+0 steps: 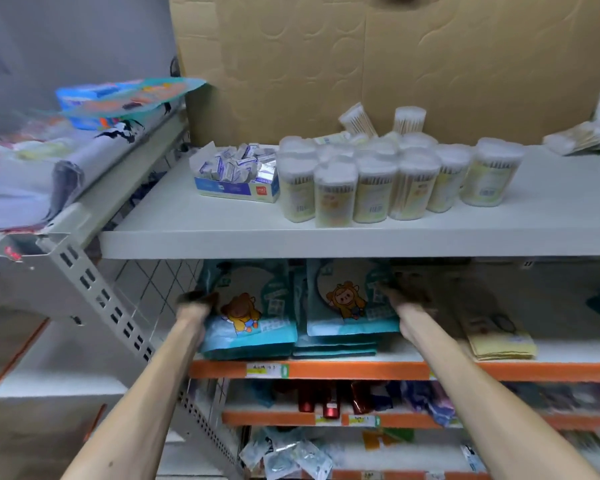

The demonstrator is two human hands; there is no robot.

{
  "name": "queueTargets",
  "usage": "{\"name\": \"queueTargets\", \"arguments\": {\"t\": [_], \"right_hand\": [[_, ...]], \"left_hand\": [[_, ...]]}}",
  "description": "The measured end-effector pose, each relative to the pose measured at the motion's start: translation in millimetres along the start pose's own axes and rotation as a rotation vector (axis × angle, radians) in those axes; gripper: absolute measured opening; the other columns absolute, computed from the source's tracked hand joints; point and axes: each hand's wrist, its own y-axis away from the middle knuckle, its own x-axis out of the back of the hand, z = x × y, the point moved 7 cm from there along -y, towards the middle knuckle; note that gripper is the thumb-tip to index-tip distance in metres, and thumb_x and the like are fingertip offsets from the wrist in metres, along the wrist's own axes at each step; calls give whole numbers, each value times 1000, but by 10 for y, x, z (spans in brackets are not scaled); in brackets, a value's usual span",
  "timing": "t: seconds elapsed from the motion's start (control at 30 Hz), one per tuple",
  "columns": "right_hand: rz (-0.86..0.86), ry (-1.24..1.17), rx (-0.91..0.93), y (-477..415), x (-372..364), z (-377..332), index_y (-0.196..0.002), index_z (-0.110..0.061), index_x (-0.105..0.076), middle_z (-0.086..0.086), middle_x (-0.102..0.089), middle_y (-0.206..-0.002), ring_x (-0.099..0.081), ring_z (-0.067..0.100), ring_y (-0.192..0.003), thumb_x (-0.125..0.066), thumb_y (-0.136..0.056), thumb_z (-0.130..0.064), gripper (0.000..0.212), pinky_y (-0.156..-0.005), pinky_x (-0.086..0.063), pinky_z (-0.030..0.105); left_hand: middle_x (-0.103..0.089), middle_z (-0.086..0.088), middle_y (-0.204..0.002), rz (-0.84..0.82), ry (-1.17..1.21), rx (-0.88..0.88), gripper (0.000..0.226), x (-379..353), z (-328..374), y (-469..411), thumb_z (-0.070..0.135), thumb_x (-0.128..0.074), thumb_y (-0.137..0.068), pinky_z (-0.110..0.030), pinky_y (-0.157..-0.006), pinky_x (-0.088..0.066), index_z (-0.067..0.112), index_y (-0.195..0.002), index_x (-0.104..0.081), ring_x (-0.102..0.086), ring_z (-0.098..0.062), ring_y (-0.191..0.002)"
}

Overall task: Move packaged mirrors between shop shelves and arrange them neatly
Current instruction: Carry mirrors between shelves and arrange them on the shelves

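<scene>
Lying flat near the left end of the orange-edged shelf (326,370), side by side: left stack (253,327) and right stack (352,306) of teal mirror packs. Cartoon bear on each top pack, inner edges close together, front edges just behind the shelf's front edge.

Left hand (198,301) at the outer left edge of the left stack; right hand (400,297) at the outer right edge of the right stack. Both hands deep in shadow under the top shelf (187,233), fingers dark and blurred: cannot tell whether curled round the packs or laid straight against them.

Little room on the left: wire mesh (153,289) closing the shelf's left end just beside the left hand, slotted post (94,289) in front of it. More room on the right: a strip of bare shelf between the right stack and the yellow packs (499,341), crossed by the right forearm. Low headroom, with the top shelf close above the stacks.

On the top shelf: blue box (238,188) of small packets toward the left, then a cluster of clear swab jars (378,181) just beside it toward the middle. Open white surface in front of both, up to the front edge. Cardboard (395,64) upright along the back edge.

Below, further orange-edged shelves with red bottles (326,400) and loose packets.
</scene>
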Motion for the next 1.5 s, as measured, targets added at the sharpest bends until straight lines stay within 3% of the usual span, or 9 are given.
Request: {"name": "queueTargets", "arguments": {"t": [0.2, 0.33, 0.6, 0.8, 1.0, 1.2, 1.3, 1.4, 1.5], "right_hand": [[-30, -27, 8, -40, -267, 28, -133, -12, -53, 15, -61, -124, -59, 34, -112, -69, -89, -33, 52, -100, -48, 51], [-60, 25, 75, -75, -415, 71, -103, -13, -62, 9, -66, -93, -63, 25, -85, -57, -98, -20, 10, -94, -52, 44], [18, 98, 83, -231, -419, 281, -95, -13, -62, 8, -68, -85, -67, 22, -74, -53, -100, -24, 15, -71, -56, 35], [201, 638, 333, -335, -458, 264, -101, -4, -68, 14, -72, -94, -69, 26, -77, -61, -95, -19, 19, -63, -56, 32], [345, 851, 397, -512, -453, 418, -104, -10, -65, 17, -67, -96, -66, 30, -81, -62, -92, -22, 18, -70, -59, 43], [370, 886, 378, -530, -420, 478, -107, -10, -64, 14, -66, -97, -64, 29, -83, -58, -93, -23, 20, -72, -58, 45], [366, 892, 394, -416, -459, 394, -112, -7, -62, 17, -61, -106, -61, 34, -96, -56, -95, -22, 23, -80, -56, 48], [348, 888, 426, -365, -490, 323, -112, -10, -61, 15, -64, -108, -61, 33, -97, -53, -96, -24, 23, -82, -56, 49], [355, 952, 485, -113, -478, 250, -112, -9, -59, 14, -63, -108, -61, 32, -97, -47, -98, -28, 27, -84, -54, 48]], "left_hand": [[-65, -26, -102, -32, -25, -6, 34, -52, -91, -216, -3, -66, -86, -28, -52, -51, -7, -120, -59, -58, -24, -68], [-60, -11, -80, -19, -98, 4, 26, -124, -200, -298, 8, -65, -90, -36, -67, -55, -1, -113, -59, -60, -25, -71], [-62, -16, -86, -53, -150, 69, 27, -196, -530, -526, 8, -64, -91, -34, -60, -51, -2, -115, -58, -58, -24, -65], [-71, -18, -87, -3, -402, -115, 19, -187, -503, -547, 12, -70, -85, -48, -77, -59, 1, -100, -69, -70, -30, -76], [-67, -17, -106, -35, -509, -214, 28, -231, -462, -439, 4, -67, -84, -32, -63, -49, 2, -112, -62, -65, -31, -90], [-64, -20, -114, -84, -521, -227, 34, -260, -469, -372, -4, -62, -85, -38, -77, -54, 2, -118, -56, -64, -34, -100], [-63, -17, -110, -112, -555, -273, 34, -301, -477, -386, -5, -59, -85, -34, -68, -53, 6, -116, -55, -63, -30, -90], [-55, -17, -117, -129, -623, -306, 34, -341, -535, -447, 10, -58, -82, -47, -83, -55, 16, -115, -52, -59, -36, -104], [-40, -22, -134, -135, -749, -391, 44, -381, -415, -201, 13, -58, -89, -48, -103, -40, 9, -132, -48, -39, -42, -126]]}}
